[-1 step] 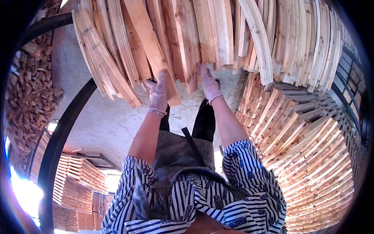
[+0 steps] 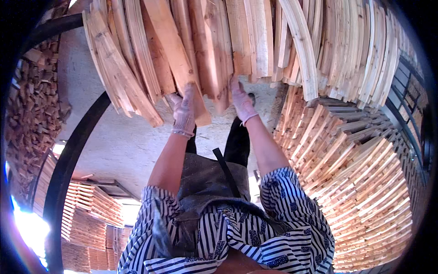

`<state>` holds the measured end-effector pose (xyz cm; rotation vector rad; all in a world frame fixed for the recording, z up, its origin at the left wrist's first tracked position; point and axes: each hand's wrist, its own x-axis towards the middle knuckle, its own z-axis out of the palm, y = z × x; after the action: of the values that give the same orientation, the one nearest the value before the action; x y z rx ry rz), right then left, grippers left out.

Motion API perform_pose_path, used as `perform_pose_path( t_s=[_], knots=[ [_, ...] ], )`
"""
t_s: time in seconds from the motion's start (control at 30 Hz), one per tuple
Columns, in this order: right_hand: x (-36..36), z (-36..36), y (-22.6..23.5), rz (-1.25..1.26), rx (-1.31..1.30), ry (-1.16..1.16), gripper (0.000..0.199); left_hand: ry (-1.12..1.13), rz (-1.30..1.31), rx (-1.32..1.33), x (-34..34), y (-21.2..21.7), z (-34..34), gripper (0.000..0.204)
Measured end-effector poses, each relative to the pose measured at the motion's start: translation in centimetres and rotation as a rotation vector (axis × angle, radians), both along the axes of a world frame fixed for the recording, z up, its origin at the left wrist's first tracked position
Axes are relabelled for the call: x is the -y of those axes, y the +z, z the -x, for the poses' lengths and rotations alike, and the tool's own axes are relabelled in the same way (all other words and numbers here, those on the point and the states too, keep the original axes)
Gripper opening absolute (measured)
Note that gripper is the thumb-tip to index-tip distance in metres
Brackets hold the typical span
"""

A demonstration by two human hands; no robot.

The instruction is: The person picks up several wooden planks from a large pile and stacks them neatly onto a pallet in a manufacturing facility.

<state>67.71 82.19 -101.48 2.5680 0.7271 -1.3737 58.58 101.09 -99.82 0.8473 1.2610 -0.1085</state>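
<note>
My left hand (image 2: 183, 111), in a pale knitted glove, holds the near end of a long wooden plank (image 2: 169, 39) that lies slanted over its neighbours. Its thumb stands apart on the left side. My right hand (image 2: 242, 101), gloved too, grips the right edge of another plank (image 2: 216, 68), whose near end is blurred. Between the hands are the ends of a few planks. The fingertips of both hands are partly hidden against the wood.
More planks (image 2: 337, 55) lie side by side to the right, with a curved one (image 2: 299, 45) jutting out. Stacked wood strips (image 2: 360, 182) rise at the right. A dark metal bar (image 2: 73, 160) and a wood pile (image 2: 34, 105) stand left. Pale floor (image 2: 123, 146) lies below.
The plank by my right hand has shifted slightly toward me and blurred. My right hand has moved slightly left. The whole view has shifted a little.
</note>
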Motion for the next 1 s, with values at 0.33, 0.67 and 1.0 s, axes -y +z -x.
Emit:
perform_pose_path(
  t_s=[0.33,0.67,1.0],
  knots=[
    [-1.6,-1.3,0.6,-0.466,-0.380,-1.394,0.060,0.009,0.113,0.030,-1.7,1.8,0.0,0.065],
    [-5.2,-5.8,1.8,-0.594,-0.262,-1.136,0.081,-0.177,0.355,0.203,-11.1,6.1,-7.1,0.061],
    [-5.4,-6.9,4.3,-0.582,-0.055,-1.102,0.075,-0.909,-0.158,0.297,-10.2,2.8,-2.5,0.037]
  ],
)
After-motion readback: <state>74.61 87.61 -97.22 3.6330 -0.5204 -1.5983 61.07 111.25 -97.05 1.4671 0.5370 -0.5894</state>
